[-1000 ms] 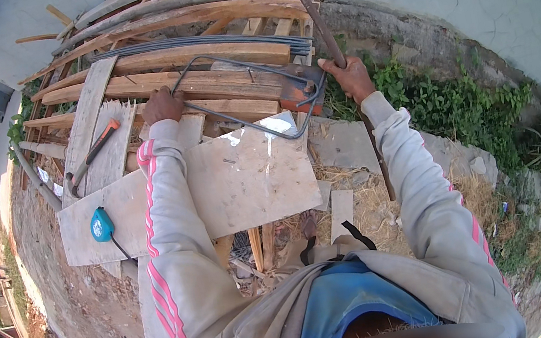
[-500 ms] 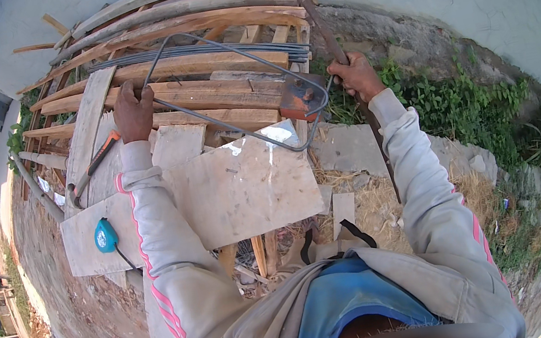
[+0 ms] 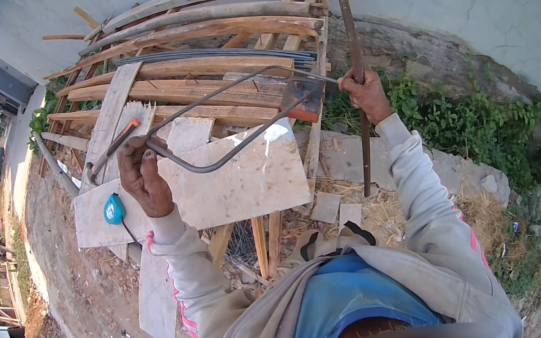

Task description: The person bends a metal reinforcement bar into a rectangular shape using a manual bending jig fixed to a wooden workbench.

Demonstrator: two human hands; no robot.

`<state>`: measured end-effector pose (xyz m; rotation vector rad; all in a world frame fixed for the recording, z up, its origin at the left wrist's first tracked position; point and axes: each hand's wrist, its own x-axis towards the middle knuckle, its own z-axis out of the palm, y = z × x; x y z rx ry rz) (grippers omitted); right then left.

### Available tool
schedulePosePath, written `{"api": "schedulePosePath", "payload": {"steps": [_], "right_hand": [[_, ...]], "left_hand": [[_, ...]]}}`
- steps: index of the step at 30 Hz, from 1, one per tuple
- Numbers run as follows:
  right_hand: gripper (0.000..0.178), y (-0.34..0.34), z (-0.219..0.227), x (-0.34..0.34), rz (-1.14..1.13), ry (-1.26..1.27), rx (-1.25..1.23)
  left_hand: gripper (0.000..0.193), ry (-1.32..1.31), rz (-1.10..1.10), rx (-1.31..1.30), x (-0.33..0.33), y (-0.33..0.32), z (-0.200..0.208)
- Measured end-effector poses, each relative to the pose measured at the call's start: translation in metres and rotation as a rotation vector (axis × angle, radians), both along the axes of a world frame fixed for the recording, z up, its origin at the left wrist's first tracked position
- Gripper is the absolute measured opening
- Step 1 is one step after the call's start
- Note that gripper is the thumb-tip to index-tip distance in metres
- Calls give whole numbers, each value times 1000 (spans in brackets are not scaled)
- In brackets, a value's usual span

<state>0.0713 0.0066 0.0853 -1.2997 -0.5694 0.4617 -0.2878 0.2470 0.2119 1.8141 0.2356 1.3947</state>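
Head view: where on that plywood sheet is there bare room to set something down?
The plywood sheet is bare across its middle and right, between the left hand and the orange-edged metal block. Its left end holds a blue tape measure. Behind, stacked timber and the bent steel rod crowd everything.

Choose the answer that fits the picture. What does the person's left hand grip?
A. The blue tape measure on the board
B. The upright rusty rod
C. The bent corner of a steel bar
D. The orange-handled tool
C: the left hand is closed around the curved corner of the bent steel bar, held up above the plywood board; the blue tape measure lies untouched beside it.
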Motion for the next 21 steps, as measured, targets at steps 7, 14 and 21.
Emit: {"api": "schedulePosePath", "payload": {"steps": [7, 14, 21], "right_hand": [[8, 1, -48, -20, 29, 60, -65], [13, 13, -44, -11, 83, 68, -182], [14, 29, -58, -11, -55, -379, -219]], "left_hand": [[16, 239, 263, -470, -57, -83, -88], [12, 837, 664, -47, -64, -82, -117], [14, 1170, 771, 215, -55, -48, -118]]}}
